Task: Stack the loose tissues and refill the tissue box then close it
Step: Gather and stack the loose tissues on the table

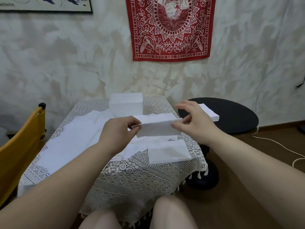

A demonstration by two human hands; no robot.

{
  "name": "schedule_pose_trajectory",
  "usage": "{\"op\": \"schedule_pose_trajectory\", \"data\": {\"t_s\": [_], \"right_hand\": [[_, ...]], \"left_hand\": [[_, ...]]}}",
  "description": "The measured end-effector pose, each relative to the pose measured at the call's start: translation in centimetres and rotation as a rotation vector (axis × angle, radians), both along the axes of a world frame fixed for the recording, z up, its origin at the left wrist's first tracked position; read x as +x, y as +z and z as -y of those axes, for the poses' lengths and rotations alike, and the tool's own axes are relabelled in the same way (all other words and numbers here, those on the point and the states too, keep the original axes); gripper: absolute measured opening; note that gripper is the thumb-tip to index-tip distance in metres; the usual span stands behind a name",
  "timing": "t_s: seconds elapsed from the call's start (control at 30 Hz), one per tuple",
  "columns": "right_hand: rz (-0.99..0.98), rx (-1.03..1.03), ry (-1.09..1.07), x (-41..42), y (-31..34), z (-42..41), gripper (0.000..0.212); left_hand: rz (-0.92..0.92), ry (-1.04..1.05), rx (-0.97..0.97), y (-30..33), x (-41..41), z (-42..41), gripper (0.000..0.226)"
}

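Note:
A folded white tissue [158,128] hangs above the lace-covered table [132,171]. My left hand [118,133] pinches its left end and my right hand [194,123] pinches its right end between thumb and forefinger. Under it lie several loose unfolded tissues [74,146] spread over the table's left and middle. One folded tissue [168,151] lies flat near the front right. The white tissue box [126,104] stands at the back of the table. A flat white slab [209,112], perhaps the box's lid, lies on the black side table behind my right hand.
A round black side table [234,116] stands to the right of the lace table. A yellow chair [19,142] is at the left. A white cord [280,146] runs over the wooden floor at the right. My knees are at the bottom edge.

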State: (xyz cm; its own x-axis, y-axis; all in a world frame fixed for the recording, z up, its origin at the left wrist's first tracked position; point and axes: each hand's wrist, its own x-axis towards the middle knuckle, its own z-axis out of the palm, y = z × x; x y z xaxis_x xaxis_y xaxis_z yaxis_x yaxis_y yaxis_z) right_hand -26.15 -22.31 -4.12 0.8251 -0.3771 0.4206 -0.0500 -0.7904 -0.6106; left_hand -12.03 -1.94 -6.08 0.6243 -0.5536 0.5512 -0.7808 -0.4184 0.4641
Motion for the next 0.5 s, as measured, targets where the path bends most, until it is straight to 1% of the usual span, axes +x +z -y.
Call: {"op": "schedule_pose_trajectory", "data": {"t_s": [0.03, 0.07, 0.17, 0.2, 0.5], "right_hand": [[-0.032, -0.064, 0.014, 0.09, -0.1, 0.05, 0.046], [-0.055, -0.107, 0.02, 0.14, -0.03, 0.01, 0.04], [-0.083, -0.179, -0.001, 0.28, 0.25, 0.19, 0.009], [-0.074, -0.176, -0.003, 0.29, 0.3, 0.31, 0.004], [-0.12, -0.096, 0.05, 0.25, 0.48, 0.98, 0.011]], "left_hand": [[0.002, -0.005, 0.006, 0.14, -0.02, -0.13, 0.006], [0.006, -0.012, 0.008, 0.27, -0.05, -0.22, 0.006], [0.021, -0.037, 0.027, 0.54, -0.08, -0.57, 0.006], [0.021, -0.046, 0.039, 0.6, -0.07, -0.7, 0.007], [0.032, -0.09, 0.088, 0.92, 0.19, -0.69, 0.009]]}}
